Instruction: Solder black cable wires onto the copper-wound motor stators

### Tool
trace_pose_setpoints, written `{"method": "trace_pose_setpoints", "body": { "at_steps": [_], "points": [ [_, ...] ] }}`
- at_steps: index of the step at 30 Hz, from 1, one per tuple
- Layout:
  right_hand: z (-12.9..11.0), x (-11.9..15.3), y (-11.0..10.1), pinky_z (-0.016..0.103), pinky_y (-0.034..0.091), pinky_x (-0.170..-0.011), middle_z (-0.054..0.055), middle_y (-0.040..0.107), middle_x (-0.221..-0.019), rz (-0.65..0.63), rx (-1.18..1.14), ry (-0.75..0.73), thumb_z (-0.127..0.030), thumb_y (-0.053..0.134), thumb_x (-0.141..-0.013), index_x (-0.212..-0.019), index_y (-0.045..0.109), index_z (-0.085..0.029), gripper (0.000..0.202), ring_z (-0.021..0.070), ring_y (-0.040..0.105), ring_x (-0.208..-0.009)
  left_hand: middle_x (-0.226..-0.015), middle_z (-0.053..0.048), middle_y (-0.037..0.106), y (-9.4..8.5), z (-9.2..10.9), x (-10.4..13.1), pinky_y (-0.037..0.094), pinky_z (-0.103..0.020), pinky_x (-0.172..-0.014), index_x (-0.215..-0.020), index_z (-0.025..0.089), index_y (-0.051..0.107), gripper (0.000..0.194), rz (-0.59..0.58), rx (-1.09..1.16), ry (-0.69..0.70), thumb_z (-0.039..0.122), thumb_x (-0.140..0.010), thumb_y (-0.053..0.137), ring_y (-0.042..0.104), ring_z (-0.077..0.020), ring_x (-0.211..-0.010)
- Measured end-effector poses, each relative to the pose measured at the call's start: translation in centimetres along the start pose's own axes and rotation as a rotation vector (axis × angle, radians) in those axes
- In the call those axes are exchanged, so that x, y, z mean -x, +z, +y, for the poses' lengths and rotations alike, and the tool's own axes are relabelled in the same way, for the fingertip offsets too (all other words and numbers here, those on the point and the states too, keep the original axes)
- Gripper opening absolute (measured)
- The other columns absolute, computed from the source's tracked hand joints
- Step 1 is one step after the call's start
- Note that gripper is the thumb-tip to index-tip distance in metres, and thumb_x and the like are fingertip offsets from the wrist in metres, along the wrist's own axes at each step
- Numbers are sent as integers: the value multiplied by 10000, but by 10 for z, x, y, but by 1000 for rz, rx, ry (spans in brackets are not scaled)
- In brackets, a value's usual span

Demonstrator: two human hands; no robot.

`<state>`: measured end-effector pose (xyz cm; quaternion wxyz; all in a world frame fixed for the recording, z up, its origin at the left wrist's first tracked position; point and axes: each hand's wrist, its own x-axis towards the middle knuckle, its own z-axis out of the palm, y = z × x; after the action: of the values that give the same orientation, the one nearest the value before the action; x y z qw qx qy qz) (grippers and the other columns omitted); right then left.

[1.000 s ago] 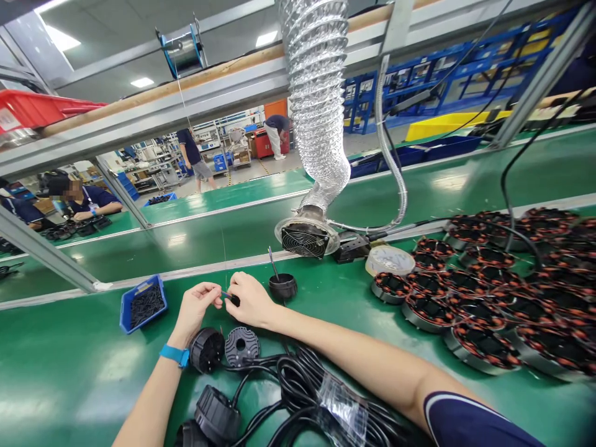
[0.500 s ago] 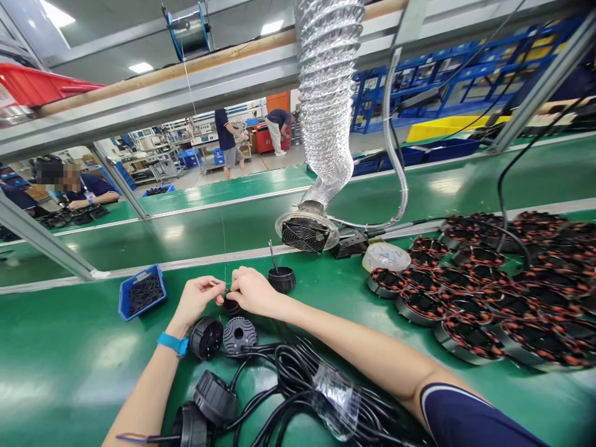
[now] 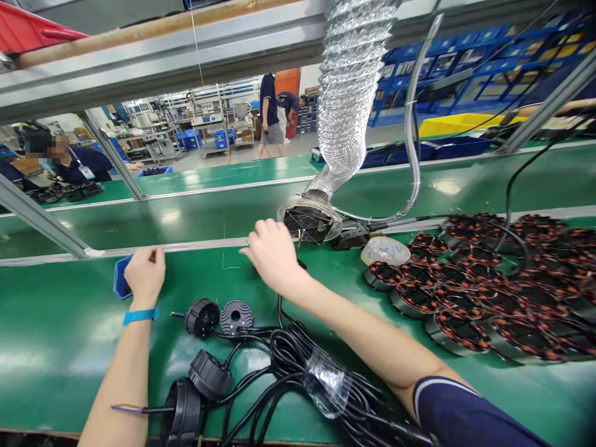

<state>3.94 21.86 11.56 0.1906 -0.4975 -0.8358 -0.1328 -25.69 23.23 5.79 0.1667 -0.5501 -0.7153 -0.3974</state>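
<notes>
My left hand [image 3: 146, 273], with a blue band [image 3: 140, 316] at its wrist, is closed at the blue bin [image 3: 121, 277] and covers much of it. Its fingertips are partly hidden, and I cannot make out anything in them. My right hand [image 3: 274, 253] is raised with its fingers curled in, in front of the fan; what they hold, if anything, is hidden. Beside it, wire ends [image 3: 300, 236] stand up from a dark part mostly covered by the hand. Nearer me lie a black round cap [image 3: 202, 317] and a grey ribbed disc [image 3: 236, 318]. A thin wire [image 3: 228, 267] trails on the green bench.
Black caps [image 3: 210, 374] and a bundled coil of black cable [image 3: 298, 360] lie in front. Copper-wound stators [image 3: 460, 304] fill the right, beside a tape roll [image 3: 385, 251]. A fan [image 3: 307, 223] hangs on a foil duct [image 3: 351, 93]. Other people work beyond the bench.
My hands have parted: the left moved away to the blue bin, the right moved up and right. The small black part between them has left its spot. The view has tilted down.
</notes>
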Motion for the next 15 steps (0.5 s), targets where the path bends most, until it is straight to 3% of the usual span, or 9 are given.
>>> {"method": "trace_pose_setpoints", "body": {
  "at_steps": [3,7,9,12,15],
  "points": [
    [-27,17,5,367,411,-806,141,650,-979,-128,-248,-310,-454,566,-946,-1016,693,-105,378,273,572,-977,-1045,-158,689,-2,-27,-6,493,-400,-806,-988,165,728,373,-67,-309,-89,376,-914,430,624,-314,-993],
    [-34,22,35,305,454,-765,125,691,-1086,-620,-536,-497,-432,620,-916,-1242,624,-129,445,247,638,-990,-1095,-217,678,3,-48,-9,518,-474,-784,-1050,143,741,396,-298,-450,-217,378,-900,459,619,-396,-1031],
    [-24,15,46,277,464,-775,112,682,-1148,-756,-639,-520,-380,681,-876,-1320,577,-142,515,234,641,-1024,-1108,-215,683,5,-53,-11,526,-493,-793,-1084,158,738,410,-354,-448,-266,411,-894,478,633,-405,-1017],
    [-6,4,50,266,474,-751,103,674,-1104,-736,-699,-444,-377,762,-797,-1346,559,-135,634,228,643,-978,-1142,-207,683,7,-57,-15,527,-510,-822,-1120,179,730,423,-394,-439,-271,447,-877,512,634,-413,-1038],
    [4,-1,46,297,476,-755,133,618,-1091,-494,-552,-309,-239,774,-763,-1263,614,-110,540,251,623,-962,-1131,-205,692,8,-59,-17,530,-506,-836,-1130,179,726,427,-418,-438,-272,452,-869,528,636,-409,-1044]
  ]
}}
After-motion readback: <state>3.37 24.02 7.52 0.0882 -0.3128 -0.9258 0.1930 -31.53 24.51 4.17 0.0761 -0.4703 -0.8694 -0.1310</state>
